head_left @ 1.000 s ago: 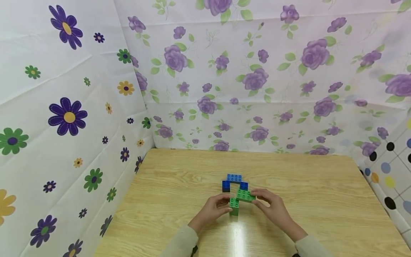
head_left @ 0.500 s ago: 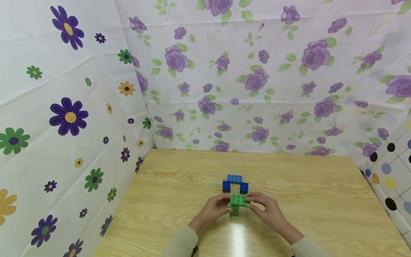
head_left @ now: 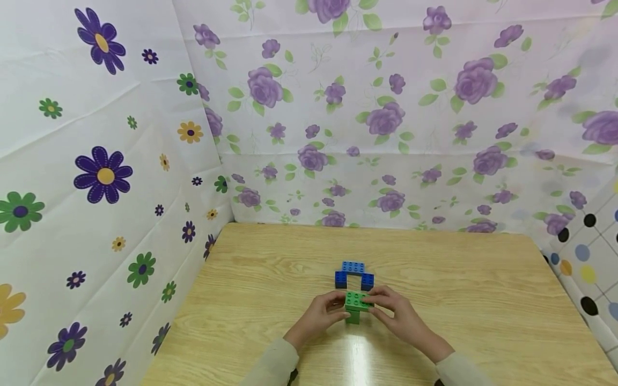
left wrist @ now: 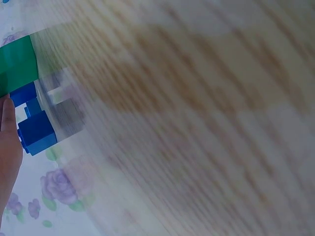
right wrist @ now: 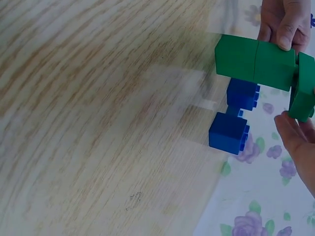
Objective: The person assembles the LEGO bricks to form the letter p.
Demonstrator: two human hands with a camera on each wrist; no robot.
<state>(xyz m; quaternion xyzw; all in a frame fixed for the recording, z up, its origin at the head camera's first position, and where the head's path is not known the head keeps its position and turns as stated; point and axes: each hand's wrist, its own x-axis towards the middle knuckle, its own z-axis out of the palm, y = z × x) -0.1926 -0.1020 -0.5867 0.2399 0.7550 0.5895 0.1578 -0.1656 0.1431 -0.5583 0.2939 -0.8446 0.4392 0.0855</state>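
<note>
A green building-block stack (head_left: pixel 353 317) stands on the table, and the seam in the right wrist view shows two blocks (right wrist: pixel 253 61) in it. My left hand (head_left: pixel 321 313) steadies this stack between thumb and fingers from the left. On its top, a flatter green brick (head_left: pixel 354 300) with studs overhangs to the right. My right hand (head_left: pixel 398 313) pinches that brick by its right end. Seen from the right wrist, the flat brick (right wrist: pixel 302 86) leans slightly against the stack's studded end. The left wrist view catches just the green stack (left wrist: pixel 17 64) and part of my left hand (left wrist: pixel 7 147).
Just behind the green stack is a blue arch-like group: a lighter blue brick (head_left: pixel 353 267) at the back, with dark blue blocks at its left (head_left: pixel 340 279) and right (head_left: pixel 367 281). The wooden table (head_left: pixel 270 257) meets flower-printed cloth at the back and left.
My right hand has brought the flat green brick leftward, from beside the stack to over its top, lower and further left now. My left hand has kept its place on the stack.
</note>
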